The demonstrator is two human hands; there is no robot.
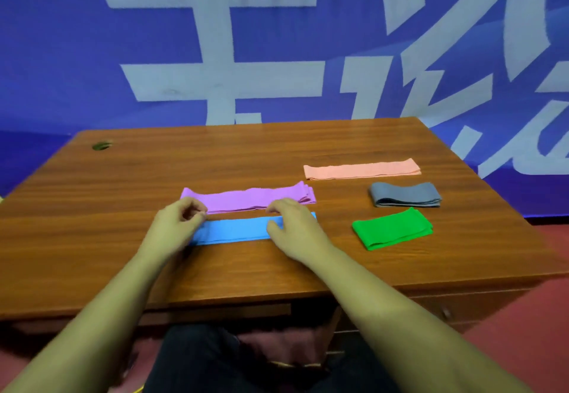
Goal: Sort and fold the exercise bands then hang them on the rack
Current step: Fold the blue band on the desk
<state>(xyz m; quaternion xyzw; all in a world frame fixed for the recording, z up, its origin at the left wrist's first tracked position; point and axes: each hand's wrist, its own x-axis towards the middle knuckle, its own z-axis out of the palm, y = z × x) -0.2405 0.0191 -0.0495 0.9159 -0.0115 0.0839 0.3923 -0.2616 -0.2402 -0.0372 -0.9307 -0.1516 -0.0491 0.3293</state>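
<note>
The blue band [237, 230] lies flat near the middle of the desk [92, 238], lengthwise left to right. The left hand [177, 228] pinches its left end, thumb against curled forefinger; the right hand [292, 223] grips its right end with bent fingers. The purple band [246, 200] lies just beside at 12 o'clock. The green band [392, 228] is at 3, the grey band [405, 194] at 2, and the pink band [361, 169] at 1.

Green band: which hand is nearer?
Right. The right hand is on the right end of the blue band, just left of the green band; the left hand is at its left end, farther away.
</note>
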